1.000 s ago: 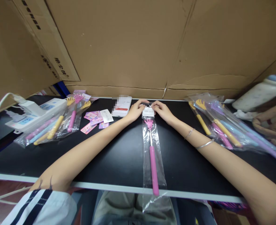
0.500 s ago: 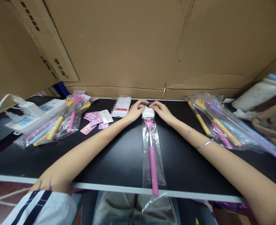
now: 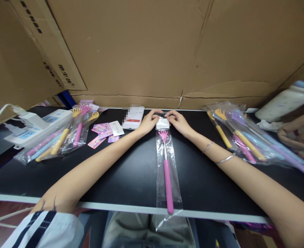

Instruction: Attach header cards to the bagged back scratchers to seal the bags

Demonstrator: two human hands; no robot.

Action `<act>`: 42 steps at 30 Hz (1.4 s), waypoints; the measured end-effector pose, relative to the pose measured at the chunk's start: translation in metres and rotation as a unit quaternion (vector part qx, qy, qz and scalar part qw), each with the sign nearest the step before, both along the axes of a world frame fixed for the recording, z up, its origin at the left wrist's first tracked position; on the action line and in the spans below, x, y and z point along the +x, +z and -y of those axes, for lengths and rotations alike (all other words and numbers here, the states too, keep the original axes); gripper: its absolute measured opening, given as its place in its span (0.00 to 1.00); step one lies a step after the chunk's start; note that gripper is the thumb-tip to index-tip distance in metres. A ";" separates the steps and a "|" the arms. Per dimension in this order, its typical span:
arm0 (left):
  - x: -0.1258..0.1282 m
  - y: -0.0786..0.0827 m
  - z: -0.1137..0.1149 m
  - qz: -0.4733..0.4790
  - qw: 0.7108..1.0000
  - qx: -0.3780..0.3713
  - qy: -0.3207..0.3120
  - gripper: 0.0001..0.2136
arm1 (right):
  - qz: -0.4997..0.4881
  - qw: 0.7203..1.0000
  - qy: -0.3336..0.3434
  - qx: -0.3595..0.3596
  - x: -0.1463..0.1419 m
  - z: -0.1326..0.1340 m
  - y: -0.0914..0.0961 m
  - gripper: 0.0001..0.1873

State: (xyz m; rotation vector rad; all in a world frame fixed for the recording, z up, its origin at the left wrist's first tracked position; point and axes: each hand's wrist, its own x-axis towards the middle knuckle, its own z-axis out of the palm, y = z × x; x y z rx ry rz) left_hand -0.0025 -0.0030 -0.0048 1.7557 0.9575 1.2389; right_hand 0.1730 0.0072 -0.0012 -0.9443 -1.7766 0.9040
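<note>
A pink back scratcher [image 3: 168,182] lies in a clear plastic bag [image 3: 177,193] in front of me, hand-shaped end away from me. The bag's lower end hangs over the table's front edge. A white card [image 3: 162,123] sits at the far end of the bag, above the scratcher's head. My left hand [image 3: 151,121] is bent round the left side of that end, thumb at the card's edge. On the opposite side my right hand [image 3: 177,121] mirrors it, fingers curled in. Both sets of fingertips pinch the bag's top end, close together; the exact grip is partly hidden.
Bagged back scratchers lie at the left [image 3: 61,141] and right [image 3: 241,137]. Small pink-purple cards [image 3: 105,131] and a phone [image 3: 133,117] are left of my hands. A power strip [image 3: 35,127] with cables stands far left, a bottle [image 3: 283,101] far right. Cardboard [image 3: 141,51] walls the back.
Both hands remain at the bag's top end, with only small finger movement. The bag and scratcher appear very slightly farther from me.
</note>
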 end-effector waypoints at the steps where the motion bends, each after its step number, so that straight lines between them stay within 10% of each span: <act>1: 0.000 0.000 0.000 0.001 1.000 -0.001 0.001 0.16 | 0.002 1.000 -0.002 0.004 0.000 0.000 0.000 0.08; 42: 0.000 0.001 0.000 0.014 1.000 -0.013 -0.012 0.15 | 0.031 0.999 -0.004 0.021 -0.001 0.006 0.005 0.11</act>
